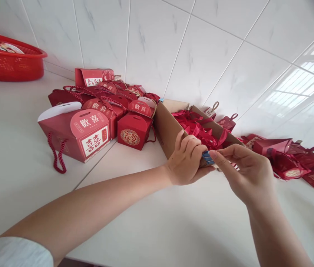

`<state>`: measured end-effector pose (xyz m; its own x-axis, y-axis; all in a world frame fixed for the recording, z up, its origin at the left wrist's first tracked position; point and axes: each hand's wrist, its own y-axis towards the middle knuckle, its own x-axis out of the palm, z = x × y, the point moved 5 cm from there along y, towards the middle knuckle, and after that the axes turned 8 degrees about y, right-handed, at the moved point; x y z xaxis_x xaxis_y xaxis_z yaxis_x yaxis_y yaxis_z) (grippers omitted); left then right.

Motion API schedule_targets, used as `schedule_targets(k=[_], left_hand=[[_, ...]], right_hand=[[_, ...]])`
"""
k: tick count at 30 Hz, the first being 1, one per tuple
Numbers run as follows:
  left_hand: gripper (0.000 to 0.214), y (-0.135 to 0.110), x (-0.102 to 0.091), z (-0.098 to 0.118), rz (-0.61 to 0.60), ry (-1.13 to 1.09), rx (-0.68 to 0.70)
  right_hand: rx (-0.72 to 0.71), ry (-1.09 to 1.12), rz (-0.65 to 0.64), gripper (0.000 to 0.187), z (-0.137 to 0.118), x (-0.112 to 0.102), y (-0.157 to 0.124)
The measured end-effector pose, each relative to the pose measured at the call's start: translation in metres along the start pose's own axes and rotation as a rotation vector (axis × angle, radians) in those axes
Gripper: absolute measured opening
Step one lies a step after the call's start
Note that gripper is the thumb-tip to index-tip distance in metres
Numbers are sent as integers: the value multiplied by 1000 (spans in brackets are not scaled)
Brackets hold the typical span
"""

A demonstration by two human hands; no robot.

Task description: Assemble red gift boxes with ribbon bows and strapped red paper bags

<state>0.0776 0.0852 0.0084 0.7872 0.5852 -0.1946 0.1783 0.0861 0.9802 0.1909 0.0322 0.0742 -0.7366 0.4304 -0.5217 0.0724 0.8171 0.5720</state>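
An open cardboard box [164,126] stands tilted across the view, filled with shiny red ribbons [194,128]. My left hand [186,159] is closed over the near end of the box, fingers curled on its edge. My right hand [245,168] pinches at a small blue piece with pale lines [207,157] on that same end, thumb and forefinger pressed together. What the blue piece is, and how it joins the cardboard, I cannot make out. The near end of the box is mostly hidden behind both hands.
Several red gift boxes [90,128] with rope handles cluster left of the cardboard box. More red boxes and bags [290,159] lie on the right. A red plastic basket [12,66] is at the far left. White tiled wall [157,44] rises behind the white tabletop [134,222].
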Motion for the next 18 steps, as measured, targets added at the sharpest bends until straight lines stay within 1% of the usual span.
schedule_targets(k=[4, 7, 11, 13, 16, 18], left_hand=[[40, 0, 1, 0, -18, -17, -12], [40, 0, 0, -1, 2, -34, -25], [40, 2, 1, -2, 22, -57, -31], [41, 2, 2, -3, 15, -83, -39], [47, 1, 2, -4, -4, -126, -41], [48, 1, 1, -5, -11, -149, -41]], right_hand=[[-8, -38, -117, 24, -6, -1, 9], [-8, -97, -228, 27, -9, -2, 16], [-8, -142, -326, 33, -8, -5, 24], [-36, -178, -374, 35, -7, -7, 28], [-128, -314, -486, 39, -6, -7, 34], [-174, -322, -533, 44, -6, -9, 39]])
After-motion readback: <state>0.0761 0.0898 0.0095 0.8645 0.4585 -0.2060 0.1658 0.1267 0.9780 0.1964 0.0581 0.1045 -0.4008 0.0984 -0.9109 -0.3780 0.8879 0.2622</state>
